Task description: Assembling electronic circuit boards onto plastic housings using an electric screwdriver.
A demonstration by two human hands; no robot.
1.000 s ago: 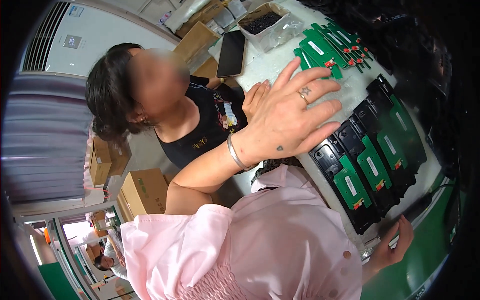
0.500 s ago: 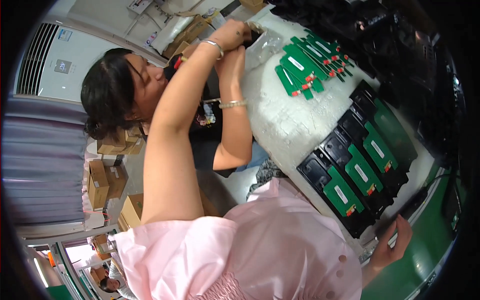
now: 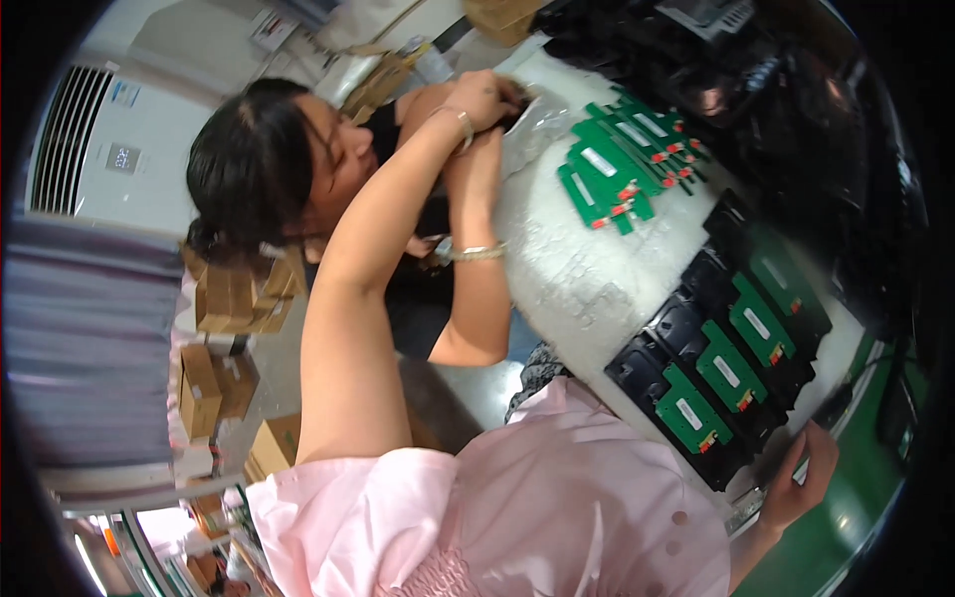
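Observation:
My left hand (image 3: 479, 99) reaches far across to the plastic-wrapped end of the white work surface (image 3: 547, 239). Its fingers curl at a dark opening there, and what they grip is hidden. Crossing behind my forearm is a co-worker's arm (image 3: 479, 199) with a beaded bracelet, its hand close to mine. Near the right edge, my right hand (image 3: 804, 480) is open, fingers bent and apart, holding nothing. Beside it, black plastic housings (image 3: 637, 363) lie in a slanting row, with green circuit boards (image 3: 686, 410) on them. A pile of loose green boards (image 3: 607, 164) with red connectors lies farther back.
Black plastic sheeting (image 3: 796, 129) covers the far right. A green mat (image 3: 846, 527) and dark cables (image 3: 880, 373) lie at the lower right. The co-worker (image 3: 249, 169) leans in from the left. Cardboard boxes (image 3: 204, 398) stand on the floor behind.
The whole view has shifted slightly, so most things appear lower and farther right. The co-worker's head is nearer my left forearm. Both my hands stay at about the same places.

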